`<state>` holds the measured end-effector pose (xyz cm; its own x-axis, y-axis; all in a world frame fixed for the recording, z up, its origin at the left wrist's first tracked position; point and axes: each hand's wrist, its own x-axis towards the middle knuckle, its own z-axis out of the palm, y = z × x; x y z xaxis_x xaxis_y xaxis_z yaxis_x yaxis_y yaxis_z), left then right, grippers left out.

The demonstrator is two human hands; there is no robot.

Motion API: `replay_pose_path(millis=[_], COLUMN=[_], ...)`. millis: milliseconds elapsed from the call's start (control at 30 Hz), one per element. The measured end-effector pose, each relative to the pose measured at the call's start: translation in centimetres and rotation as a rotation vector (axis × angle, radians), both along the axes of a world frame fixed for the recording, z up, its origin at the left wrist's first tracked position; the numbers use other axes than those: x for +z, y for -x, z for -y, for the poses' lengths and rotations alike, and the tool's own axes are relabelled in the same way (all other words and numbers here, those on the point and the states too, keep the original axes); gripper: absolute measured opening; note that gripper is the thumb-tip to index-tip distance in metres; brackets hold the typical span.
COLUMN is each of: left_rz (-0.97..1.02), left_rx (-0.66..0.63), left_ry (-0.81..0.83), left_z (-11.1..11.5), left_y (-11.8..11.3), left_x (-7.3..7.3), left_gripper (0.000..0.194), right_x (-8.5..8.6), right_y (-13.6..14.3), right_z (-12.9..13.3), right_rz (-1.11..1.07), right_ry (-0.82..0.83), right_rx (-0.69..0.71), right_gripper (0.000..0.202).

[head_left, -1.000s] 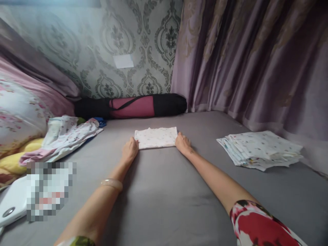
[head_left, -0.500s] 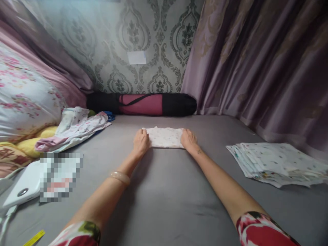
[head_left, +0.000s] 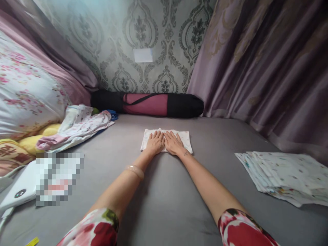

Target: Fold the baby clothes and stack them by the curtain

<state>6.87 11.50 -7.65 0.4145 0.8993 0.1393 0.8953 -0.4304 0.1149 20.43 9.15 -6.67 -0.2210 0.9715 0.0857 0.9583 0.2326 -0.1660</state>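
Well, long bag (head_left: 146, 105) beyond folded cloth (head_left: 186, 139).

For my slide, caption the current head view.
Two hands lie flat, side by side, on a folded cloth, with a stack of cloths off to the right.

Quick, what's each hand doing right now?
Left hand: open, palm down on the folded white cloth, gripping nothing.
Right hand: open, flat on the same cloth, gripping nothing.
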Motion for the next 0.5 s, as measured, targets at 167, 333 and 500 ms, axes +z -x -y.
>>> replay_pose_path(millis=[167,333,500], left_rz=[-0.03,-0.031,-0.002], left_rx=[0.006,-0.02,0.028], left_ry=[0.037,0.031,-0.062], left_z=[-0.1,-1.2,-1.5], left_y=[0.0,0.9,2.6], left_x=[-0.1,-0.4,-1.2], left_gripper=[0.054,0.056,0.056], right_x=[0.0,1.9,1.1], right_y=[0.2,-0.1,-1.4], right_z=[0.3,0.7,0.8], right_rz=[-0.017,-0.005,0.006], right_ry=[0.022,0.095,-0.009], right_rx=[-0.021,-0.021,-0.093], right_gripper=[0.057,0.057,0.055])
